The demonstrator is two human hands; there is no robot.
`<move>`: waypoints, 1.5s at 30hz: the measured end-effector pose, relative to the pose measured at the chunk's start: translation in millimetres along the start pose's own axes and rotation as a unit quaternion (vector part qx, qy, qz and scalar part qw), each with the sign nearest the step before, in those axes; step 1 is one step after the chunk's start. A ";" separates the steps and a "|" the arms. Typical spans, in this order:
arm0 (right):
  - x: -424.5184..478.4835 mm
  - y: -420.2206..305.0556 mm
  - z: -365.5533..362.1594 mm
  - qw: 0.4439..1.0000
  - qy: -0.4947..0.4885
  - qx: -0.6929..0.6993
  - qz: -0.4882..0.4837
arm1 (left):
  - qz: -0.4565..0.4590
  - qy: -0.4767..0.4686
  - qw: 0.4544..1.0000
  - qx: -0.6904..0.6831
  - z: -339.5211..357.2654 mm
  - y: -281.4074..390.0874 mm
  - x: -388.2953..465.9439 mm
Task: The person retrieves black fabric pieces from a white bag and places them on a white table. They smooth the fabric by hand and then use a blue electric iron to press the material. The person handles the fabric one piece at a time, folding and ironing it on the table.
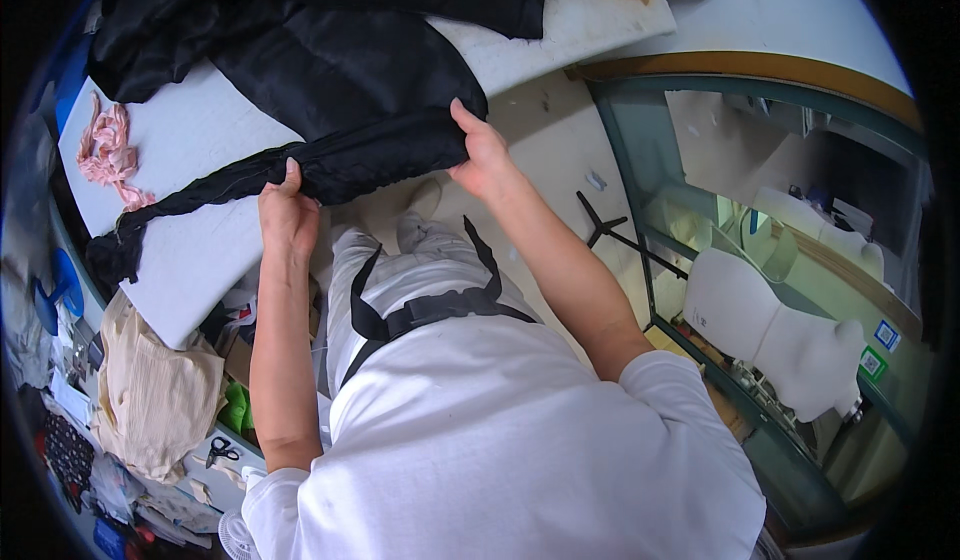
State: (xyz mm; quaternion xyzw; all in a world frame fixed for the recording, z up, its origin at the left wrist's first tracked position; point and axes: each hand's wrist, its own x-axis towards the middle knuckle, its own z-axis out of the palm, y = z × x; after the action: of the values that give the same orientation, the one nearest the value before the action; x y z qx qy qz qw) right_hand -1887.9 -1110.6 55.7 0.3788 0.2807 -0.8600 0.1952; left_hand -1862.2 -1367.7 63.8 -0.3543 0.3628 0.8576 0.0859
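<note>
A black satin-like garment (pixel 345 65) lies across the white table (pixel 202 117), its near part drawn out past the table's edge. Pinched at the right end of this stretched part, the cloth is held by my right hand (pixel 484 156), thumb on top. My left hand (pixel 289 211) grips the gathered black edge further left, thumb also on top and fingers beneath. From there a narrow gathered black strip (pixel 202 189) trails left over the table and ends in a bunch near the corner. The undersides of the held cloth are hidden.
A crumpled pink fabric strip (pixel 109 147) lies on the table's left. Beige cloth (pixel 157 387) hangs below its corner, near black scissors (pixel 222 451). At right stand a glass-panelled frame (pixel 630 185), a white dress form (pixel 772 327) and a black stand base (pixel 600 222).
</note>
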 end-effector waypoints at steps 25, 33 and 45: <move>-71.5 -53.5 49.0 0.973 -0.177 -0.141 -0.039 | 0.270 0.084 0.952 0.122 -23.8 88.1 -81.7; -57.6 47.3 166.5 0.836 -0.291 -0.432 -0.171 | 0.344 0.312 0.676 0.572 -117.9 248.6 -19.8; -94.3 129.2 127.9 0.915 -0.084 -0.353 -0.173 | 0.375 0.158 0.592 0.696 -147.1 310.1 184.3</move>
State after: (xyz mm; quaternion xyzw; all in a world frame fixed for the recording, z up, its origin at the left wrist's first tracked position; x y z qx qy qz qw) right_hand -1826.3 -1278.7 155.2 0.1567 0.6102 -0.7538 0.1870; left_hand -2042.7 -1712.3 42.9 -0.1495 0.9578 0.2317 -0.0815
